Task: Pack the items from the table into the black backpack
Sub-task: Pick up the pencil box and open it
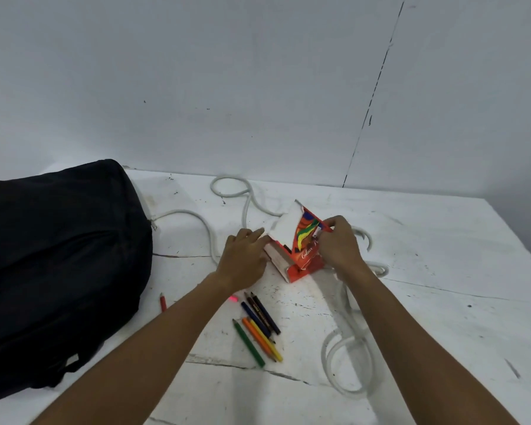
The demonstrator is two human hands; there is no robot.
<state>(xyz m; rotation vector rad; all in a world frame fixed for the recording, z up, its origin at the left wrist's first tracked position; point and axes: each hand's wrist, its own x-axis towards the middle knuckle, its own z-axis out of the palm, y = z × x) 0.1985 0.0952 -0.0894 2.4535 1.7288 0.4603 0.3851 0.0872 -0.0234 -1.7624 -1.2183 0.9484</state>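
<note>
A red colour pencil box (304,256) stands tilted on the white table (442,271), its white flap open at the top. My left hand (246,256) grips the box's left side near the flap. My right hand (339,243) pinches its upper right edge. Several loose colour pencils (259,328) lie in a bunch just in front of the box. A short red pencil (163,302) lies apart to the left, and a pink one (233,299) peeks out from under my left forearm. The black backpack (59,265) lies on the table's left side; no opening shows.
A white cable (344,357) loops across the table, behind the box and around its right side toward the front. A grey wall (258,87) rises right behind the table's far edge.
</note>
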